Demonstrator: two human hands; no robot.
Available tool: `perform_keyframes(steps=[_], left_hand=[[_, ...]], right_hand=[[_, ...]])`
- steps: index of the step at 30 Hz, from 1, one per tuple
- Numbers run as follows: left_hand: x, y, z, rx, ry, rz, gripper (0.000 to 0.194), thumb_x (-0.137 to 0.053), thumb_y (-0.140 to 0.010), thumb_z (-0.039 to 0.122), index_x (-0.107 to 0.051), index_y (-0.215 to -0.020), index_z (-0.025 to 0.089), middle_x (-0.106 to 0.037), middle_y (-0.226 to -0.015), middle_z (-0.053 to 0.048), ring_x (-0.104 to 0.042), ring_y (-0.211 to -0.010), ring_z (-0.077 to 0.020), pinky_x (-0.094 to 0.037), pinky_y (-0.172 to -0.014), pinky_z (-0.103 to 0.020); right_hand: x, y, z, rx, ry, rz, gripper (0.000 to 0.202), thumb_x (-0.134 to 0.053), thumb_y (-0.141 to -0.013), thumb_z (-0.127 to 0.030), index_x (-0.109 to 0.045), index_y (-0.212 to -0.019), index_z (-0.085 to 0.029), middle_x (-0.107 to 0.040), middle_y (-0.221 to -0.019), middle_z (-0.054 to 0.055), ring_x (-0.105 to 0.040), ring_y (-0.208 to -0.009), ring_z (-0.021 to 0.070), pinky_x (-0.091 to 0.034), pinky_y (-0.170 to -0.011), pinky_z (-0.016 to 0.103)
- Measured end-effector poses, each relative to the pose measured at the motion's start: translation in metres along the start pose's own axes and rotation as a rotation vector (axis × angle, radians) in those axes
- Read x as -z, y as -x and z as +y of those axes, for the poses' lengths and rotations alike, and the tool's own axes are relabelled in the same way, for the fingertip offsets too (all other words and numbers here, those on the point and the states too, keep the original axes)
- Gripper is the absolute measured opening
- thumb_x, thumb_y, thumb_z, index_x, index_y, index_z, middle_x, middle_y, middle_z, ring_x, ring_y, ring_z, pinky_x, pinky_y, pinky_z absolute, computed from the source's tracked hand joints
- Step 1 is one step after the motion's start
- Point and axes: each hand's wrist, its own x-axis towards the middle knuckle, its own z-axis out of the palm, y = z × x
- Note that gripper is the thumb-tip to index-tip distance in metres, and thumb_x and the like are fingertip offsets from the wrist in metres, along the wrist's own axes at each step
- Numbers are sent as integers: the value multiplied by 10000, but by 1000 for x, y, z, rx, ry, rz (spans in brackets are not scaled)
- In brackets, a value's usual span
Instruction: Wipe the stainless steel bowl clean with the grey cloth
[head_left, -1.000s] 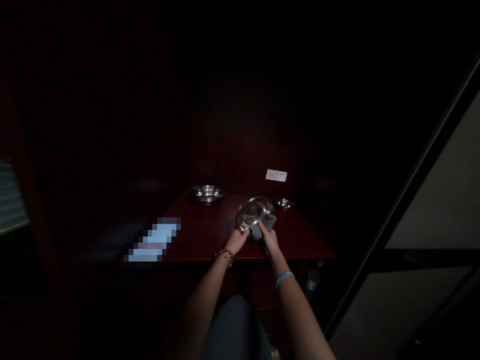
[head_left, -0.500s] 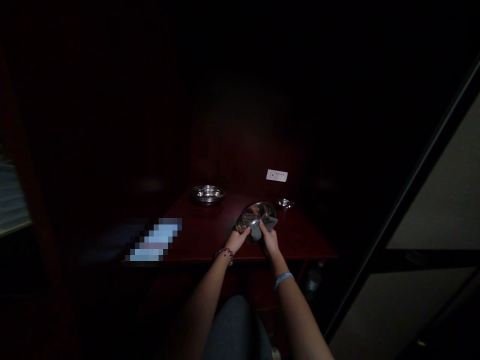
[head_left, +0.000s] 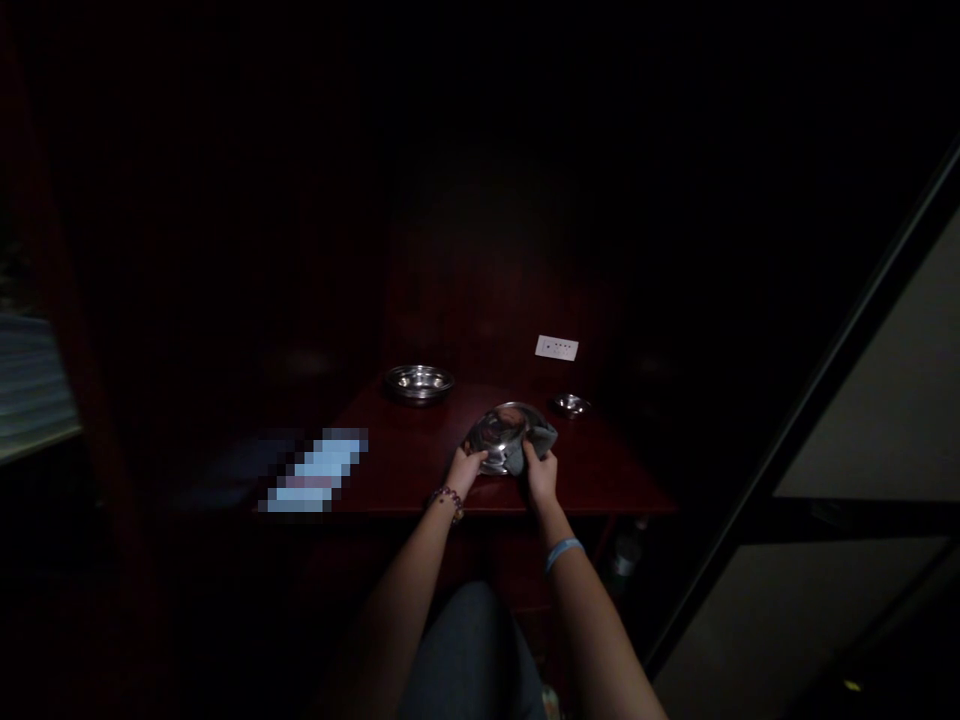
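A shiny metal bowl [head_left: 499,428] is held tilted above the front part of the dark red table [head_left: 405,470]. My left hand [head_left: 466,472] grips its near left rim, thumb lying on the inner side. On the right, my right hand [head_left: 541,474] pinches a grey cloth [head_left: 541,441] against the bowl's right edge; the fingers underneath are hidden. Farther back on the left sit metal bowls [head_left: 418,385], seemingly stacked. A small metal bowl [head_left: 571,405] rests at the back right.
A white socket plate [head_left: 556,348] is on the back wall. A bluish pixelated patch [head_left: 319,472] covers the table's left front. Below the table's right side stands a plastic bottle [head_left: 624,560]. A pale panel with a dark frame [head_left: 862,400] slants along the right.
My left hand has shifted slightly left along the rim, and the bowl's inside shows more. The cloth has moved toward the bowl's right side. The view has shifted a little.
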Motion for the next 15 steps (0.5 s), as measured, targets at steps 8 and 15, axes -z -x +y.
perform_keyframes(steps=[8,15], left_hand=[[-6,7,1,-224,-88,-254,408,-724,-721,329,-660,-1070,127,-688,-1161,-154,-627,-1133,-269,-430,-1051,-456],[-12,16,5,-228,-176,-267,351,-698,-708,205,-685,-1057,175,-692,-1171,-107,-592,-1183,-264,-367,-1114,-440]], right_hand=[[2,-4,5,-129,-116,-162,467,-732,-645,-458,-716,-942,-97,-745,-862,92,-693,-833,229,-529,-752,319],[2,-2,3,-119,-75,-162,490,-722,-657,-491,-720,-943,-94,-747,-912,116,-694,-866,238,-528,-756,312]])
